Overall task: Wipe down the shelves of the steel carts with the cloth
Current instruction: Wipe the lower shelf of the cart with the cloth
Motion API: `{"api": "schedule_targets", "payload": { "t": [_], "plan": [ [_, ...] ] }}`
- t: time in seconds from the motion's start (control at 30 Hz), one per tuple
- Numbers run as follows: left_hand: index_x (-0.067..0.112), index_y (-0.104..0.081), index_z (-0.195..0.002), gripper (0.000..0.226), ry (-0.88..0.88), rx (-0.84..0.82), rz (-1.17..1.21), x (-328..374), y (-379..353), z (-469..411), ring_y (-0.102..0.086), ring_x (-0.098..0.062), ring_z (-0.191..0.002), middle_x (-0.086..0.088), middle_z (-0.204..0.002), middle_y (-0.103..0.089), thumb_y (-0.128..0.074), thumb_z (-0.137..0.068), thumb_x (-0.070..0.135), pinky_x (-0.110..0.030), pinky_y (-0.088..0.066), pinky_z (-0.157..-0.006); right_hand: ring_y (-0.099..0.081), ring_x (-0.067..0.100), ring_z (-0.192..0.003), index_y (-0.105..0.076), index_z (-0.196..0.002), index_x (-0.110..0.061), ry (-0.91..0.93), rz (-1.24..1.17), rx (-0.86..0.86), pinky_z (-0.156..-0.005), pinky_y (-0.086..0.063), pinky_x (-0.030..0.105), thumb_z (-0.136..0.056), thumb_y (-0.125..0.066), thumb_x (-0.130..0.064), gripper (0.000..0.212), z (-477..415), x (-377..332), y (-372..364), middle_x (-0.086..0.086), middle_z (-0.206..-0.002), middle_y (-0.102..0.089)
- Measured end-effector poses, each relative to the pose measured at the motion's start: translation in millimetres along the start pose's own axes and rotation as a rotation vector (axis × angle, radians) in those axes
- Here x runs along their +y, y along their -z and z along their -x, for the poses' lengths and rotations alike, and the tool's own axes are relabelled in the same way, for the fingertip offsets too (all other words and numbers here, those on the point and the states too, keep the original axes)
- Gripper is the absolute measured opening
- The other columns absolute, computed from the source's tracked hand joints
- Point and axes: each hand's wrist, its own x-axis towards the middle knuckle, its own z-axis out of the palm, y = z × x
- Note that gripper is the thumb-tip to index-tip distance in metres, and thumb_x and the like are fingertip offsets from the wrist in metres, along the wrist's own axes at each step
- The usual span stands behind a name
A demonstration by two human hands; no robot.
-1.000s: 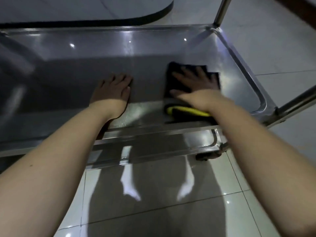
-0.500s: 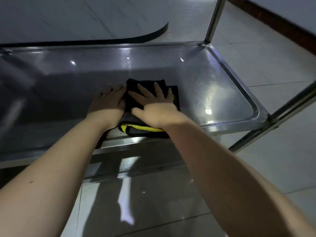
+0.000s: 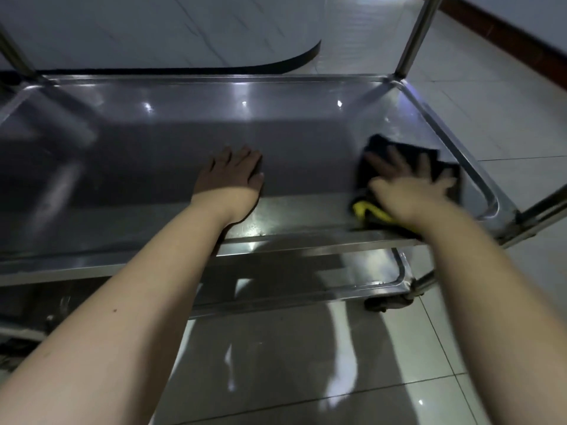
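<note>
Tiles of the floor (image 3: 276, 378) come nearest, pale and glossy, with both bare forearms reaching out over them. Past the tiles is the cart's lower shelf (image 3: 306, 280), and a dark wheel (image 3: 383, 303) sits under its near right corner. Above it is the steel shelf (image 3: 276, 240) being wiped, a shallow tray with a raised rim.

The left hand (image 3: 233, 179) rests palm down just inside the shelf's near edge, about midway along. Its fingers (image 3: 242, 157) are straight and close together, holding nothing.

The right hand (image 3: 408, 194), blurred, presses flat on the cloth (image 3: 377, 145) by the near right corner, fingers spread apart over it. The cloth is black with a yellow hem at its near side. It lies on the shelf floor beside the right rim, well apart from the left hand. Whether it touches that rim cannot be told.

Steel posts (image 3: 414, 41) rise from the corners. Beyond the far edge a dark curved strip (image 3: 276, 67) crosses the floor, and a dark skirting (image 3: 506, 35) runs at the upper right.
</note>
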Motion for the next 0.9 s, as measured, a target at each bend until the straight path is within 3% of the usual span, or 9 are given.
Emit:
{"api": "schedule_targets", "payload": {
  "t": [0.13,0.23,0.33,0.43,0.57,0.67,0.73,0.9],
  "plan": [
    [0.031,-0.024,-0.15,0.053,0.136,0.032,0.304,-9,4,-3,-0.028,-0.031,-0.141,-0.006,-0.156,-0.03,-0.039,-0.099,0.03,-0.039,-0.023,-0.112,0.013,0.036,-0.147,-0.012,-0.147,-0.055,0.412,0.0,0.033,-0.108,0.017,0.066,-0.08,-0.024,-0.066,0.068,57,-125,-35,-0.016,-0.162,0.002],
    [0.03,-0.024,-0.15,0.052,0.126,0.028,0.317,-12,5,-4,-0.033,-0.033,-0.137,-0.009,-0.151,-0.036,-0.036,-0.1,0.029,-0.04,-0.028,-0.109,0.013,0.029,-0.148,-0.013,-0.145,-0.058,0.511,-0.06,-0.019,-0.111,0.017,0.058,-0.081,-0.029,-0.066,0.066,56,-123,-30,-0.021,-0.161,0.001],
    [0.023,-0.034,-0.144,0.044,0.055,0.048,0.194,-8,5,0,-0.034,-0.034,-0.135,-0.017,-0.147,-0.038,-0.036,-0.1,0.029,-0.04,-0.025,-0.107,0.006,0.026,-0.149,-0.009,-0.143,-0.063,0.406,-0.013,-0.016,-0.115,0.005,0.058,-0.076,-0.027,-0.07,0.07,31,-50,-16,-0.025,-0.16,0.002],
    [0.02,-0.04,-0.135,0.037,0.033,0.09,0.148,-4,2,1,-0.037,-0.036,-0.13,-0.018,-0.141,-0.042,-0.039,-0.099,0.027,-0.043,-0.029,-0.105,0.002,0.027,-0.15,-0.008,-0.145,-0.061,0.106,0.048,-0.016,-0.116,-0.002,0.059,-0.071,-0.021,-0.073,0.076,13,45,5,-0.022,-0.161,0.002],
    [0.026,-0.017,-0.152,0.057,0.112,-0.037,0.253,-10,1,-11,-0.016,-0.032,-0.146,-0.01,-0.16,-0.017,-0.039,-0.1,0.032,-0.043,-0.017,-0.117,0.009,0.028,-0.149,-0.005,-0.146,-0.059,-0.08,0.002,-0.032,-0.114,0.008,0.062,-0.074,-0.017,-0.07,0.073,9,95,16,-0.017,-0.162,0.003],
    [0.029,-0.012,-0.154,0.059,0.145,-0.06,0.348,-12,1,-12,-0.009,-0.029,-0.148,-0.004,-0.162,-0.01,-0.038,-0.101,0.033,-0.04,-0.013,-0.119,0.011,0.035,-0.148,-0.001,-0.147,-0.057,-0.119,0.008,-0.014,-0.111,0.008,0.068,-0.087,-0.021,-0.065,0.063,16,57,7,-0.014,-0.162,0.007],
    [0.029,-0.015,-0.154,0.057,0.162,-0.062,0.376,-10,5,-10,-0.01,-0.029,-0.148,-0.005,-0.162,-0.012,-0.038,-0.102,0.033,-0.037,-0.011,-0.119,0.013,0.037,-0.147,0.0,-0.148,-0.055,-0.05,0.022,0.0,-0.11,0.008,0.07,-0.09,-0.023,-0.065,0.063,26,6,-1,-0.013,-0.162,0.01],
    [0.025,-0.034,-0.148,0.047,0.113,0.008,0.574,-6,27,5,-0.028,-0.026,-0.142,-0.009,-0.158,-0.023,-0.038,-0.103,0.015,-0.026,-0.024,-0.112,0.019,0.037,-0.146,-0.001,-0.15,-0.05,0.418,0.019,-0.02,-0.108,0.015,0.068,-0.09,-0.023,-0.066,0.067,71,-148,-33,-0.013,-0.162,0.012]
  ]
}}
